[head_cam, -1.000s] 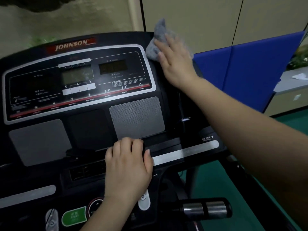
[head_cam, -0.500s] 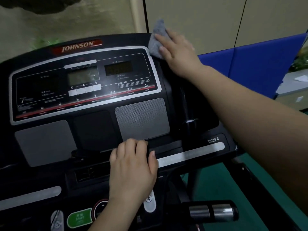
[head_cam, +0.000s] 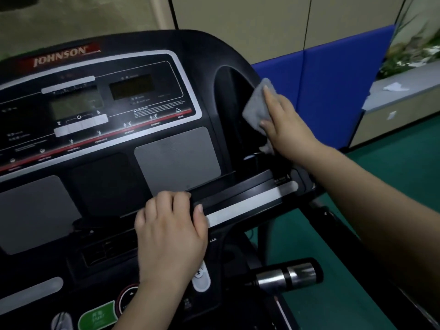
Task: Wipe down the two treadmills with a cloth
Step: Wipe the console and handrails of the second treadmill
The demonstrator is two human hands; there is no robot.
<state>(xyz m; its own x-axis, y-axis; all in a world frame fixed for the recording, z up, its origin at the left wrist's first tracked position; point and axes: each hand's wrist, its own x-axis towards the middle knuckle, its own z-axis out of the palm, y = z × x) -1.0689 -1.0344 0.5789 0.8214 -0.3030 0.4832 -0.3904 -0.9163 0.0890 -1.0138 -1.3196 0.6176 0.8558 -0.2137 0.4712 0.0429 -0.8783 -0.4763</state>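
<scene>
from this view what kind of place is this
Probably a gym or fitness room: a Johnson treadmill console fills the view, green sports flooring lies below, and blue wall padding lines the wall behind.

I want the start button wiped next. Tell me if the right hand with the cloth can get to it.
Probably yes. The green start button lies uncovered, but the left hand and forearm rest across the console, so the right hand with the grey cloth must cross over them.

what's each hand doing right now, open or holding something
Left hand: open, holding nothing, fingers resting on the treadmill console ledge.
Right hand: open, fingers pressing the grey cloth flat against the console's right side.
</scene>
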